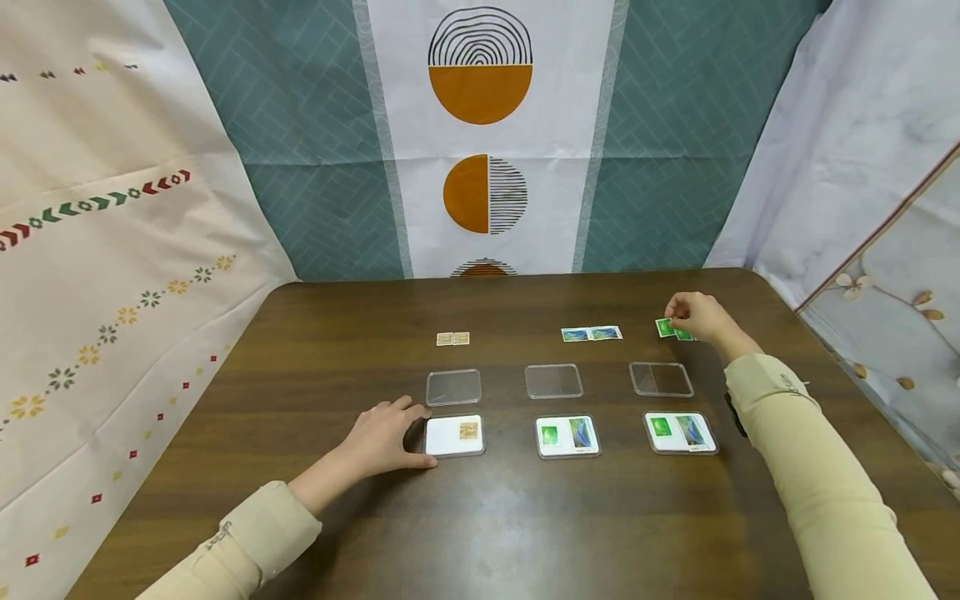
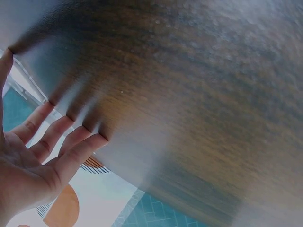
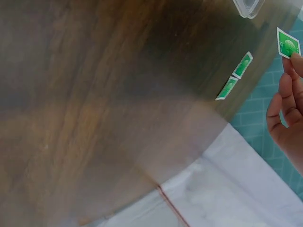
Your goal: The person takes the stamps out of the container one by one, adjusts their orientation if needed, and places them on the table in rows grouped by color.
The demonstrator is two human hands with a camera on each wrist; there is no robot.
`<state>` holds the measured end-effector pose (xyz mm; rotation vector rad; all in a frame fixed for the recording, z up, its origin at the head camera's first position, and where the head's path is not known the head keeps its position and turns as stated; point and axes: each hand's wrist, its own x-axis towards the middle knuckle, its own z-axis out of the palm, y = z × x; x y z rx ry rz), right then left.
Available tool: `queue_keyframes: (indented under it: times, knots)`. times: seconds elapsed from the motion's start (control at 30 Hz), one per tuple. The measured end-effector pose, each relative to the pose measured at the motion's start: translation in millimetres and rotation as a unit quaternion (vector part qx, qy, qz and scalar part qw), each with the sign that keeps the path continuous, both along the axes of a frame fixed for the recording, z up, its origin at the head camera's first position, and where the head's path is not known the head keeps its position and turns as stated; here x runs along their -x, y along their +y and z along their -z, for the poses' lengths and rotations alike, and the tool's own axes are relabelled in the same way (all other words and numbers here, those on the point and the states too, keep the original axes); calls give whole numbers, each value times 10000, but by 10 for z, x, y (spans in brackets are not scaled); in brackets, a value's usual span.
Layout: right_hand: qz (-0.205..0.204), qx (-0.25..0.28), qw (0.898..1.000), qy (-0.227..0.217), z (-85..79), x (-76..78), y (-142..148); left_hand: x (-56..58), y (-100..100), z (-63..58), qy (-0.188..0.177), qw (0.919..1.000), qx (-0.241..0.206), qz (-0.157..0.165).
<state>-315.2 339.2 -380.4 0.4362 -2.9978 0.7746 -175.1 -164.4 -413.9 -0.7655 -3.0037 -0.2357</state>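
My right hand point(image 1: 699, 318) is at the back right, pinching a green stamp point(image 3: 288, 43) between thumb and fingertips. Two more green stamps point(image 3: 235, 75) lie side by side on the table beneath it. At the left, my left hand point(image 1: 386, 435) touches the left end of a clear case point(image 1: 442, 438), thumb at its near edge and index finger at its far edge. That case has a white insert with one brown stamp point(image 1: 468, 431) at its right. In the left wrist view the left fingers point(image 2: 75, 156) are spread, nearly straight, their tips at the tabletop.
A middle case point(image 1: 562, 451) and a right case point(image 1: 682, 445) each show a green and a blue stamp on white. Behind the cases lie three clear lids point(image 1: 453, 387). Farther back are brown stamps point(image 1: 453, 339) and blue stamps point(image 1: 592, 333). Curtains border the table.
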Motion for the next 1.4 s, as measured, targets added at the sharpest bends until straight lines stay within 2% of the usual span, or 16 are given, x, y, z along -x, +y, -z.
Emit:
queue_keyframes:
  times: [0.23,0.63,0.83,1.0,1.4]
  knots:
    - [31,40,10000,-59,44,79,44,5,4,10,-3,10000,-13,-35]
    - [140,-167,9995,-209,62,121,64,21,20,-8,-26,10000,-17,-6]
    - [379,-458,9982,-110,99,111,68,36,25,-2,-12,10000,-9,13]
    - [637,-497,9967,-54,147,115,53,35,20,0,-2,10000,-4,6]
    - [971,-633,9930,-213,205,88,13,23,13,10,-82,10000,31,-34]
